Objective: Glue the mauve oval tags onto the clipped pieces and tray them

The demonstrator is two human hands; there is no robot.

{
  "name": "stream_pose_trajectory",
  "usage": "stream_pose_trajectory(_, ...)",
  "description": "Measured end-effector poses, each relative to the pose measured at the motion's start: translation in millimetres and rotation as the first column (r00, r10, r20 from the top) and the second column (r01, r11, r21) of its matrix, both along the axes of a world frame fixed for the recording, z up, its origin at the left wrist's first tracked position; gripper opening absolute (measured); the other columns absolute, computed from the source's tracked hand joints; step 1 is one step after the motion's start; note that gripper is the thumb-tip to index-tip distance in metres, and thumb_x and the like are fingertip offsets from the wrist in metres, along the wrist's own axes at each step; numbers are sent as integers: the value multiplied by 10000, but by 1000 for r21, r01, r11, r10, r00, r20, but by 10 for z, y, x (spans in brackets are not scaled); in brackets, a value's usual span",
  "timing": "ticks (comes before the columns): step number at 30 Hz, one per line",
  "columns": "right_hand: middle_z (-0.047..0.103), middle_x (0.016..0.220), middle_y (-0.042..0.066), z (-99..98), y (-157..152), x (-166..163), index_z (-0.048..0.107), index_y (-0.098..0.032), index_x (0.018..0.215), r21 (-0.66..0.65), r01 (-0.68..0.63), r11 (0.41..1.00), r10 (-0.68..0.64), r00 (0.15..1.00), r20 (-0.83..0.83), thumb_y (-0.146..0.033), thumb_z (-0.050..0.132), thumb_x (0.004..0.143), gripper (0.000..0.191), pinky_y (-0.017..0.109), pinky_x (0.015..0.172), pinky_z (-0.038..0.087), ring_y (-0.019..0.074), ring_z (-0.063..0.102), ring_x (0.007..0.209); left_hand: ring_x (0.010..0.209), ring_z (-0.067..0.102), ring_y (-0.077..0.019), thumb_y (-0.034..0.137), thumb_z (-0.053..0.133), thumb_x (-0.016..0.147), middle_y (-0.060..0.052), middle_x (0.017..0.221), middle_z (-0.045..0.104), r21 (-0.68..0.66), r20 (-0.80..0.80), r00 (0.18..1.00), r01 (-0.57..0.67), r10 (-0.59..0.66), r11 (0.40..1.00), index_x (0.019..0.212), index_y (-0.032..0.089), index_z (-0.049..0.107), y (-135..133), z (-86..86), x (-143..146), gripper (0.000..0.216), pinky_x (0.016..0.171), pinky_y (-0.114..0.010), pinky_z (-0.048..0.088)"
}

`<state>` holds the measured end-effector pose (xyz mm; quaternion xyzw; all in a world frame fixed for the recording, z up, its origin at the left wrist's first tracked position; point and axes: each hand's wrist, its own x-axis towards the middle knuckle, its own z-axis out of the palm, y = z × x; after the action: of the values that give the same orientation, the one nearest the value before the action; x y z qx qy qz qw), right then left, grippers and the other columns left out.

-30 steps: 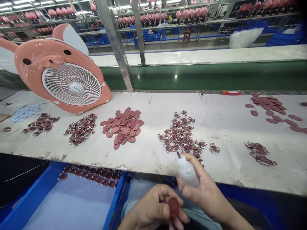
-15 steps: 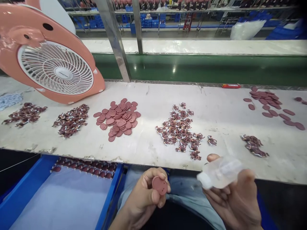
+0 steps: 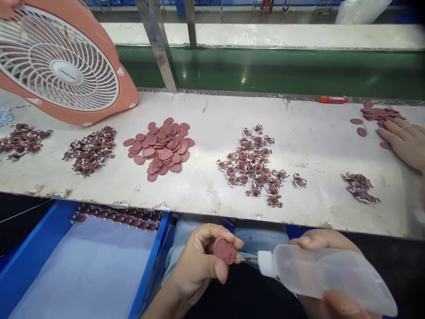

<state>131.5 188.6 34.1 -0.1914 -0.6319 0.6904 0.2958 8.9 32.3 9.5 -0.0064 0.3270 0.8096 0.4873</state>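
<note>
Between thumb and fingers of my left hand (image 3: 199, 257) is a reddish-brown oval disc (image 3: 225, 250) with small holes, its flat face turned up. My right hand (image 3: 323, 239) is wrapped round a translucent squeeze bottle (image 3: 335, 274), tipped on its side. The bottle's white cap and thin metal nozzle (image 3: 249, 260) point left at the disc's lower right edge; whether they touch I cannot tell. On the table beyond lie a pile of similar discs (image 3: 162, 148) and a heap of small brown-and-white figure pieces (image 3: 254, 164).
A blue tray (image 3: 29, 248) at lower left holds rows of pieces on a pale sheet. An orange fan (image 3: 128, 91) stands at the left. Another person's hand (image 3: 407, 141) rests by more discs (image 3: 378, 113) at right. A green belt (image 3: 265, 73) runs behind.
My right hand has turned the bottle so its nozzle meets the disc's edge area. Another person's hand has come in at the right. The view has tipped downward.
</note>
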Motion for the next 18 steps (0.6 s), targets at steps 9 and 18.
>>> stream_pose_trajectory(9, 623, 724, 47, 45, 11, -70, 628, -257, 1108, 84, -85, 993, 88, 996, -29, -444, 636, 850, 319, 285, 398, 434, 183, 549, 490, 599, 649, -39, 279, 917, 488, 28, 813, 776, 11, -22, 1000, -14, 14, 1000, 812, 253, 769, 25, 17, -9, 357, 476, -91, 429)
stream_pose_trajectory(18, 627, 748, 55, 77, 34, -63, 639, -252, 1095, 163, -72, 984, 78, 996, -31, -424, 624, 868, 285, 295, 409, 449, 186, 564, 501, 596, 640, -20, 267, 910, 520, 33, 854, 780, 41, -35, 999, -8, 10, 999, 840, 247, 763, 21, 12, -5, 353, 480, -75, 433)
